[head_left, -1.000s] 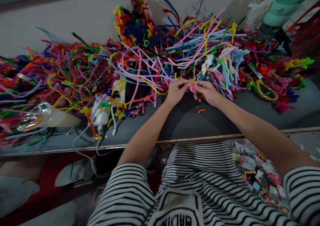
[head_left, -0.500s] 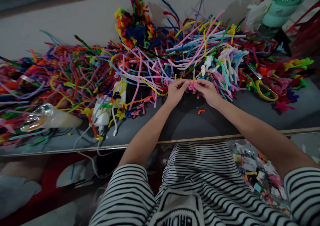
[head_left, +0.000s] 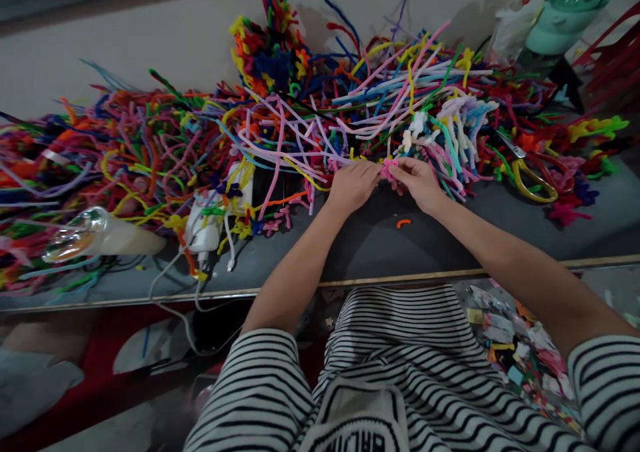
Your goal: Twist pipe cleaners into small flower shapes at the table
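A small pink fuzzy flower shape (head_left: 389, 169) is held between my two hands, near the front of the pile of pipe cleaners (head_left: 295, 135). My left hand (head_left: 354, 184) grips its left side, back of the hand up and fingers closed. On the other side, my right hand (head_left: 419, 182) pinches it between thumb and fingers. A short orange piece (head_left: 403, 223) lies on the grey table (head_left: 370, 255) below my hands.
Yellow-handled scissors (head_left: 533, 180) lie to the right. At the left are a clear plastic cup (head_left: 125, 237) and a white charger (head_left: 203, 232) with cables. A green container (head_left: 557, 22) stands back right. Someone's leg (head_left: 45, 339) shows lower left.
My left hand has rolled over, so its back now faces up and hides its fingertips. The pink shape has turned slightly and shows more of its petals.
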Demonstrator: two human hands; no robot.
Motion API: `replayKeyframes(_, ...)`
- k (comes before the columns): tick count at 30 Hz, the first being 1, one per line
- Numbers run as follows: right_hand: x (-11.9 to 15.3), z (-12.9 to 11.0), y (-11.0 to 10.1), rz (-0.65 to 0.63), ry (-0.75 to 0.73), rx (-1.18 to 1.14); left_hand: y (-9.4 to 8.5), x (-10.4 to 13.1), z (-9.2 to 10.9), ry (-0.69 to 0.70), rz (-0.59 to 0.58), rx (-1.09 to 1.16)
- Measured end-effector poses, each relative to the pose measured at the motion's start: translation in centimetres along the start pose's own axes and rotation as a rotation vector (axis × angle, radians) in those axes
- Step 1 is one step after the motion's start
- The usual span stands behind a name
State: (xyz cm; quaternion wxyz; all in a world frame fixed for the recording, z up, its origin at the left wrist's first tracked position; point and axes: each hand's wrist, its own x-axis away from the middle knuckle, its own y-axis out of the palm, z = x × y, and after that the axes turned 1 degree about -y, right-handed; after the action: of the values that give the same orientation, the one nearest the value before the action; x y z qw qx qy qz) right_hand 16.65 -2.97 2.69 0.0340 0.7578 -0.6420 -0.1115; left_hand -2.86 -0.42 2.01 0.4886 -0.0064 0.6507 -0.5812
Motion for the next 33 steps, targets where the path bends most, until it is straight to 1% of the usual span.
replayKeyframes(5,-0.1,0.5,-0.1,0.002,-0.046,0.068,-0.1,-0.2,0.0,-0.002,-0.086,-0.073)
replayKeyframes(13,-0.4,0.9,-0.4,-0.039,-0.032,0.128,-1.2,-0.7,1.2,0.044,-0.338,-0.255)
replayKeyframes(16,-0.4,0.9,-0.5,-0.057,-0.021,0.146,-1.1,-0.8,1.2,0.047,-0.374,-0.271)
replayKeyframes(18,-0.5,1.0,-0.6,-0.071,-0.019,0.152,-0.8,-0.6,1.1,0.055,-0.360,-0.248)
replayKeyframes(20,-0.5,1.1,-0.7,-0.082,-0.019,0.156,-0.4,-0.3,0.8,0.070,-0.319,-0.208)
replayKeyframes(23,-0.6,1.3,-0.7,-0.073,-0.027,0.160,0.2,0.1,0.3,0.081,-0.244,-0.158)
replayKeyframes(27,-0.6,1.2,-0.7,-0.065,-0.029,0.154,0.5,0.1,-0.1,0.100,-0.199,-0.072)
replayKeyframes(29,-0.5,1.0,-0.6,-0.065,-0.030,0.133,0.6,0.0,-0.1,0.058,-0.175,-0.012)
replayKeyframes(31,-0.5,0.7,-0.6,-0.052,-0.033,0.108,0.6,-0.2,0.1,-0.029,-0.126,0.077)
replayKeyframes(33,-0.4,0.6,-0.6,-0.028,-0.031,0.090,0.6,-0.3,0.4,-0.132,-0.052,0.194)
